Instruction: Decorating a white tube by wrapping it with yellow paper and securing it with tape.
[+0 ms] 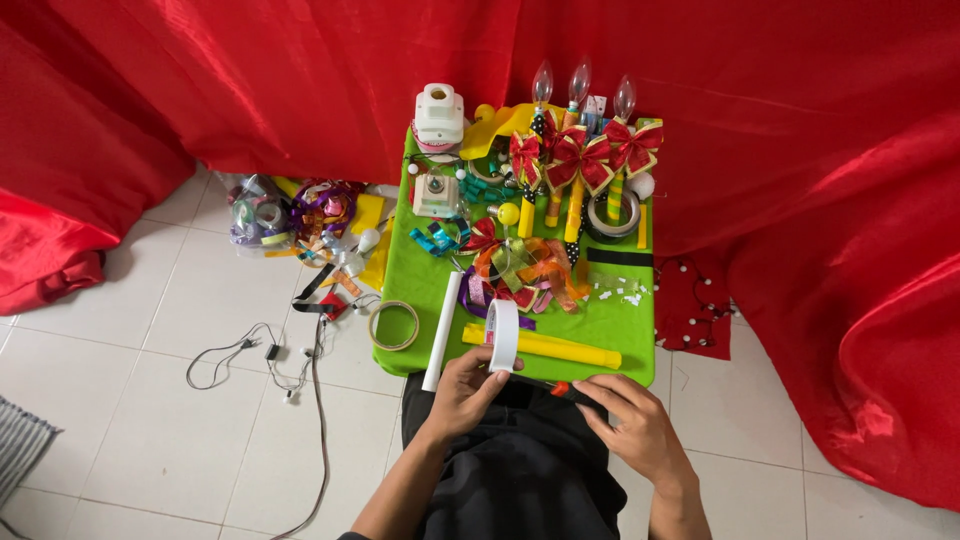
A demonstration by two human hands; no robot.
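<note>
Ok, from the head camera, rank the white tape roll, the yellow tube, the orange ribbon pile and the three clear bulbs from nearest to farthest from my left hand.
1. White tape roll, held upright in the left hand.
2. Yellow tube, just beyond, lying across the table's near edge.
3. Orange ribbon pile, mid-table.
4. Three clear bulbs, far edge.

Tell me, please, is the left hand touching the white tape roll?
Touching: the head view shows the left hand with its fingers gripping the white tape roll's lower edge.

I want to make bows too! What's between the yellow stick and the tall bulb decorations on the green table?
In the head view, a tangle of orange, green and purple ribbons lies between the yellow stick and the bulb decorations on the green table.
</note>
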